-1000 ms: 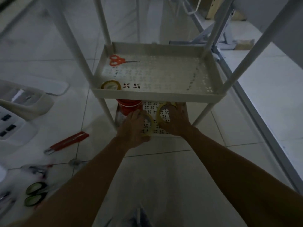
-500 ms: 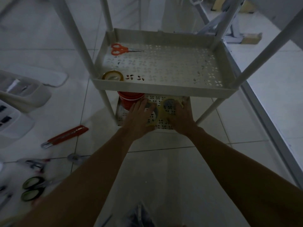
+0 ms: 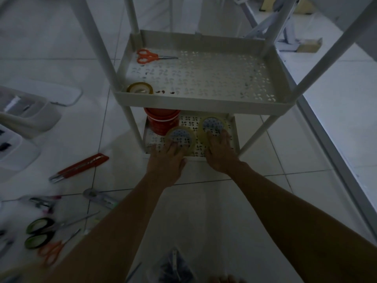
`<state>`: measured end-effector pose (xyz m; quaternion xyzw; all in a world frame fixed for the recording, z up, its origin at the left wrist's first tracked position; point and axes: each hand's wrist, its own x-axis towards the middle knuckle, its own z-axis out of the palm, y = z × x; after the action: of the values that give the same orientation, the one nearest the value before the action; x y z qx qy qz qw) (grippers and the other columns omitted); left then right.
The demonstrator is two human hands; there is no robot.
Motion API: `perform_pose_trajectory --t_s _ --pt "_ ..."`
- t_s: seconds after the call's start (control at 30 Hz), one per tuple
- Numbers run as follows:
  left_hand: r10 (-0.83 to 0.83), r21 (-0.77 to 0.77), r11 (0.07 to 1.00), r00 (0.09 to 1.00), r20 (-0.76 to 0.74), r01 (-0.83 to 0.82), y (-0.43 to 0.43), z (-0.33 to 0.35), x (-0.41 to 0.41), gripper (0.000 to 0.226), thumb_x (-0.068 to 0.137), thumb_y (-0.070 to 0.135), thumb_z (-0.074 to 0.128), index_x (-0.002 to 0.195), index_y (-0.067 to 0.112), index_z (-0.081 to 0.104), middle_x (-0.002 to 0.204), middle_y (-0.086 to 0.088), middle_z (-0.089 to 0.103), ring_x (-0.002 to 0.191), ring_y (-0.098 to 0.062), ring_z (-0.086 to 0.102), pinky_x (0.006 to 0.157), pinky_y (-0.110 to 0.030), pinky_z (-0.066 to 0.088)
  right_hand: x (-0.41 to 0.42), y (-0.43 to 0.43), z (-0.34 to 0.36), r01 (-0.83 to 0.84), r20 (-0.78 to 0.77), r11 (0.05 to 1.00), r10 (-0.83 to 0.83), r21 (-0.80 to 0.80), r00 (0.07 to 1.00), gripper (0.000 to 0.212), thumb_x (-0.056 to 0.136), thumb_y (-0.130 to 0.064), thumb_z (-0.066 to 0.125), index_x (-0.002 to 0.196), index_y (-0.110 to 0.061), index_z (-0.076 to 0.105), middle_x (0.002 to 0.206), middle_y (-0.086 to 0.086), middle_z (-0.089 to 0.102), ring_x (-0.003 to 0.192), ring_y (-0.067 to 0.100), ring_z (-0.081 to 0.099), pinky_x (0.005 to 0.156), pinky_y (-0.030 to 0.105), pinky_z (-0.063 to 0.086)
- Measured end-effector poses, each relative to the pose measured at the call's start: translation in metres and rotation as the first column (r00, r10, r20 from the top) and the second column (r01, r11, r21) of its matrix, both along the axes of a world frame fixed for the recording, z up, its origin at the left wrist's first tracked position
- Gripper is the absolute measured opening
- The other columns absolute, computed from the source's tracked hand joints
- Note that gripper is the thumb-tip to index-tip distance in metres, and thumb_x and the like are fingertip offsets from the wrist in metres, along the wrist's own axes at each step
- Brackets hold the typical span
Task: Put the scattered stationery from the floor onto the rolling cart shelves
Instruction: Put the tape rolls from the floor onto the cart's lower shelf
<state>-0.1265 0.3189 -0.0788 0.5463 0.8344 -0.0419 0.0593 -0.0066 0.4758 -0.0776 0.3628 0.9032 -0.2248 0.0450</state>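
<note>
Red marks the utility knife [image 3: 79, 165] on the floor, well to the left of the cart, with its long axis running from near-left to far-right. Closer to you lie green-handled scissors [image 3: 38, 231]. All of that is on your left hand's side.

Your left hand [image 3: 167, 160] reaches onto the cart's bottom shelf [image 3: 235, 135]. Its fingers [image 3: 175, 147] are straight and laid over the near rim of a clear tape roll [image 3: 192, 139], which lies flat just beside the red cup [image 3: 161, 123]. A second tape roll [image 3: 202, 129] lies flat just to the right and slightly farther in. Your right hand [image 3: 220, 158] has its fingers [image 3: 223, 135] extended onto that roll's near edge, not curled round it.

Both rolls look set down, so I judge that the next move is to lift both hands away and swing left. The knife is the nearest piece, and your left hand is the closer one to it.
</note>
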Motion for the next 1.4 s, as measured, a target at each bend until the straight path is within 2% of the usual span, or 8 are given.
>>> perform_pose_trajectory --t_s 0.27,0.43,0.67,0.8,0.97,1.13,1.27,1.4 --pt "-0.009 -0.054 0.998 0.998 0.060 0.012 -0.003 0.008 -0.005 0.056 0.103 0.045 0.024 0.154 0.025 0.016 0.162 -0.005 0.015 0.150 -0.022 0.006 0.115 -0.059 0.009 -0.029 0.007 0.023 -0.074 -0.190 0.962 0.024 -0.263 0.981 0.070 0.091 -0.033 0.047 0.154 -0.019 0.020 0.162 0.009 0.009 0.148 0.029 0.016 0.117 0.047 0.026" --pt "-0.034 0.027 0.999 0.999 0.021 0.033 -0.016 -0.003 -0.011 0.062 0.099 0.050 0.034 0.153 0.021 0.021 0.163 -0.009 0.014 0.150 -0.028 0.009 0.116 -0.057 0.015 -0.025 -0.010 0.014 0.128 -0.317 0.968 -0.193 -0.214 0.929 0.064 0.088 -0.008 0.046 0.149 -0.007 0.027 0.151 0.014 0.032 0.138 0.033 0.033 0.107 0.043 0.036" --pt "-0.011 -0.050 0.999 0.995 0.095 0.016 -0.022 -0.003 -0.012 0.073 0.098 0.056 0.034 0.156 0.027 0.001 0.164 -0.003 -0.010 0.150 -0.030 -0.009 0.119 -0.055 0.007 -0.015 0.007 0.009 0.031 -0.050 0.944 -0.050 -0.327 0.998 0.083 0.090 -0.017 0.053 0.155 -0.027 0.001 0.161 0.016 0.007 0.148 0.037 0.008 0.116 0.055 0.020" --pt "0.011 -0.050 0.999 0.991 0.137 -0.004 -0.025 0.003 -0.008 0.077 0.097 0.054 0.039 0.156 0.024 0.001 0.164 -0.006 -0.009 0.150 -0.032 -0.002 0.119 -0.053 0.011 -0.010 -0.004 0.017 -0.087 0.009 0.966 0.092 -0.242 0.996 0.078 0.090 -0.015 0.048 0.156 -0.025 0.005 0.162 0.015 0.008 0.149 0.035 0.005 0.118 0.051 0.014" --pt "-0.017 0.066 0.998 0.988 0.154 0.007 -0.047 0.011 -0.003 0.084 0.081 0.056 0.049 0.151 0.013 0.027 0.157 -0.014 0.028 0.141 -0.035 0.032 0.107 -0.050 0.036 -0.011 -0.054 0.015 -0.225 -0.220 0.961 0.258 0.163 0.941 0.060 0.084 -0.020 0.048 0.141 -0.001 0.043 0.135 0.023 0.052 0.115 0.039 0.056 0.093 0.049 0.048" --pt "-0.004 0.047 0.999 0.993 0.120 -0.001 -0.105 0.026 0.003 0.087 0.078 0.062 0.037 0.152 0.017 0.027 0.158 -0.008 0.029 0.144 -0.029 0.030 0.113 -0.053 0.024 0.001 -0.098 0.045 -0.470 -0.218 0.810 0.558 0.350 0.800 0.026 0.087 -0.021 0.052 0.101 -0.007 0.068 0.069 0.015 0.066 0.055 0.034 0.061 0.051 0.032 0.046" --pt "0.046 -0.050 0.998 0.987 0.151 -0.039 -0.156 0.046 0.006 0.088 0.082 0.065 0.035 0.156 0.023 0.012 0.163 -0.004 0.011 0.149 -0.026 0.012 0.119 -0.052 0.008 -0.004 -0.120 0.074 -0.795 0.083 0.555 0.805 0.245 0.587 0.033 0.093 -0.024 0.047 0.122 -0.012 0.059 0.092 0.014 0.067 0.084 0.033 0.062 0.068 0.035 0.043" --pt "0.033 -0.043 0.999 0.997 0.066 -0.030 -0.205 0.068 0.004 0.089 0.080 0.064 0.041 0.154 0.017 0.024 0.160 -0.010 0.025 0.145 -0.031 0.027 0.114 -0.055 0.019 -0.027 -0.146 0.098 -0.939 0.336 0.306 0.878 0.154 0.341 0.045 0.097 -0.030 0.042 0.141 -0.020 0.042 0.128 0.010 0.058 0.116 0.031 0.054 0.091 0.040 0.042"
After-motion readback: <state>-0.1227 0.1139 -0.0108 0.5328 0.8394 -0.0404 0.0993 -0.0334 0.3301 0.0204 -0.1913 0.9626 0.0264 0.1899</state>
